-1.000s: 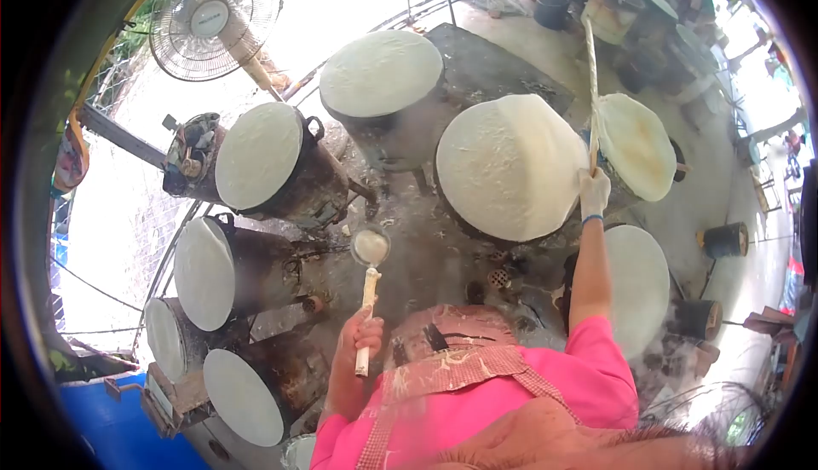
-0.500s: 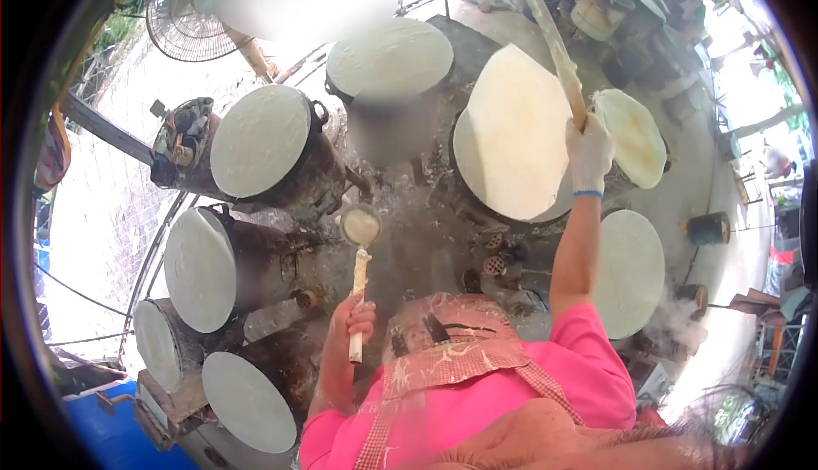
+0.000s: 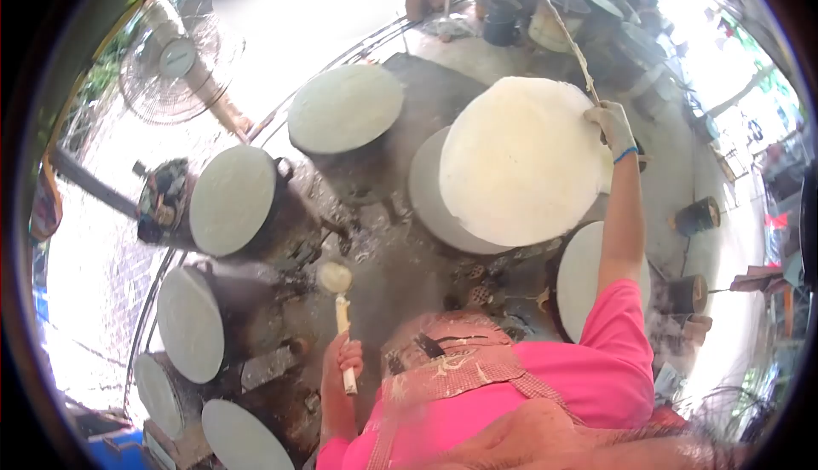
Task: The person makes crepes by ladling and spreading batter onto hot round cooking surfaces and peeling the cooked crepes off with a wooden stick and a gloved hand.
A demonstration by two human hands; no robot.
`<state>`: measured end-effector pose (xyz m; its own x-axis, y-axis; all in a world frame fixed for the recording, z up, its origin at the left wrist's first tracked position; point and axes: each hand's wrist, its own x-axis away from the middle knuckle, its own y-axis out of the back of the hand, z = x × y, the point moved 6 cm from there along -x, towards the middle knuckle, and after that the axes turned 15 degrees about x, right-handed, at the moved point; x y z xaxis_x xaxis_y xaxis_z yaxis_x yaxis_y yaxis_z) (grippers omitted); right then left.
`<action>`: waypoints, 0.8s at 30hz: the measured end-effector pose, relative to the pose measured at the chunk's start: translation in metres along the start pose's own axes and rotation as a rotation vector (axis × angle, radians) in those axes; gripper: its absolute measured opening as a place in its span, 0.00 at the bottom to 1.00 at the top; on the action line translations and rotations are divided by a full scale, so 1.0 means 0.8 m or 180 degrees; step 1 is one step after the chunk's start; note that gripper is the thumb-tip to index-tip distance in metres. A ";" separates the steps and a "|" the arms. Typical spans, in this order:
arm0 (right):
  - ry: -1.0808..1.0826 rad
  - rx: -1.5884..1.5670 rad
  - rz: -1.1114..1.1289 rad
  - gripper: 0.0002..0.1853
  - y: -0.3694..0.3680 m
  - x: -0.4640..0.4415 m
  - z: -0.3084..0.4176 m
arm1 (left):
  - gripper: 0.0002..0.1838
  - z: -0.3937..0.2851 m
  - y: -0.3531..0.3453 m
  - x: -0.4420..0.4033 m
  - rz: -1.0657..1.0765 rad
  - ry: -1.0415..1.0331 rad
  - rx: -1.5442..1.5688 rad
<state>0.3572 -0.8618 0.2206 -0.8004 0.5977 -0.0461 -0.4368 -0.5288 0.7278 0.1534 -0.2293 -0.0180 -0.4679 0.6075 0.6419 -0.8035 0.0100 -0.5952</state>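
Note:
My left hand (image 3: 342, 359) is closed round the pale, batter-caked handle of a ladle (image 3: 335, 277), whose round bowl points away from me. My right hand (image 3: 612, 129), in a whitish glove with a blue band at the wrist, grips a long thin stick (image 3: 573, 44) that reaches up and away. Beside that hand is a large round white sheet (image 3: 520, 163), its right edge at my fingers. It overlaps a round pot top (image 3: 430, 193), which shows along the left and below. Whether the fingers also pinch the sheet is hard to see.
Several pots with pale round tops surround me, including one at the back (image 3: 345, 108), one at left (image 3: 232, 200) and one by my right arm (image 3: 584, 278). A fan (image 3: 176, 58) stands at the far left. Faint steam hangs at right.
The white sheet, earlier lying over the pot top with a pointed far edge, now spreads round and sits shifted to the right of it. The stick has turned edge-on. My view has shifted.

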 end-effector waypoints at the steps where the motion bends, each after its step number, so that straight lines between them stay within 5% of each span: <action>1: -0.0060 0.0128 -0.0068 0.08 0.035 -0.016 -0.030 | 0.07 0.010 -0.002 -0.012 0.0034 -0.0004 0.0010; 3: 0.0739 0.0719 -0.0657 0.08 0.113 -0.073 -0.078 | 0.09 0.025 -0.004 -0.039 -0.0011 -0.0028 -0.0074; 5: 0.0787 0.1389 -0.0856 0.12 0.188 -0.118 -0.095 | 0.10 0.035 -0.015 -0.062 0.0005 0.0021 -0.0187; 8: 0.1212 0.3090 -0.1729 0.11 0.229 -0.107 -0.027 | 0.13 0.055 -0.026 -0.097 0.0010 0.0219 -0.0189; 13: 0.1587 0.4478 -0.1405 0.08 0.107 -0.097 -0.072 | 0.14 0.111 -0.071 -0.117 -0.0046 0.0495 -0.0219; 17: 0.1208 0.3916 -0.0826 0.11 0.000 -0.058 -0.175 | 0.12 0.124 -0.083 -0.113 -0.0026 0.0587 -0.0368; 18: 0.1563 0.3834 -0.0782 0.12 -0.048 -0.080 -0.246 | 0.15 0.117 -0.077 -0.112 0.0075 0.0719 -0.0404; 20: 0.1254 0.3769 -0.0209 0.12 -0.105 -0.074 -0.305 | 0.19 0.066 -0.045 -0.110 0.0051 0.0717 -0.0817; 22: 0.1059 0.3782 -0.0436 0.12 -0.133 -0.072 -0.336 | 0.19 -0.019 -0.007 -0.123 -0.0179 0.0428 -0.1566; 24: 0.0619 0.3737 -0.0377 0.12 -0.145 -0.071 -0.351 | 0.18 -0.015 0.001 -0.109 -0.0273 0.0386 -0.1197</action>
<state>0.3376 -1.0039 -0.0534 -0.8734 0.4509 -0.1841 0.0489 0.4573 0.8880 0.1984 -0.2727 -0.0802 -0.3402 0.6809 0.6485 -0.6365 0.3409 -0.6918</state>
